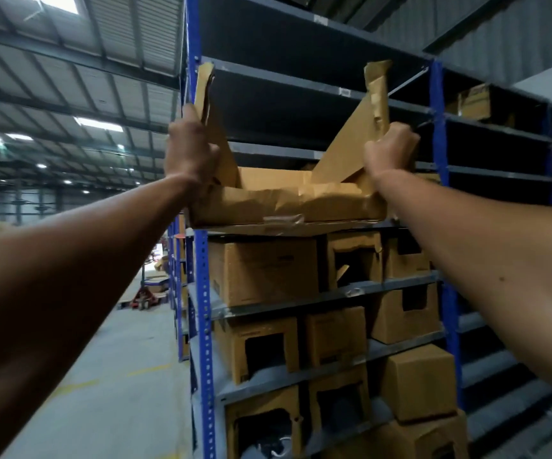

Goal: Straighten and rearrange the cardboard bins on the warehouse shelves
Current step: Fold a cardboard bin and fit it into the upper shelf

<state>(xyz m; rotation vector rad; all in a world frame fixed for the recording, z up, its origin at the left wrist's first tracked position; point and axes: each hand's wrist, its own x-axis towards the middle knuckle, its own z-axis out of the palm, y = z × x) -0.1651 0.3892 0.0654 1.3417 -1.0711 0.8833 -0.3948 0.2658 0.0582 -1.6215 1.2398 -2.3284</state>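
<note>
A wide, worn cardboard bin (pixel 287 202) with tall torn side flaps sits at the front edge of a shelf at head height. My left hand (pixel 191 150) grips its left flap and corner. My right hand (pixel 387 150) grips the crumpled right flap near the right corner. Both arms reach up and forward. The bin's front wall is creased and taped, and its inside is hidden from here.
The blue-posted rack (pixel 203 293) holds several cardboard bins (pixel 263 271) on the lower shelves, some with cut-out fronts. The dark shelves above (pixel 301 84) hold nothing I can see. An aisle floor (pixel 109 376) runs left, with a red pallet jack (pixel 142 298) far off.
</note>
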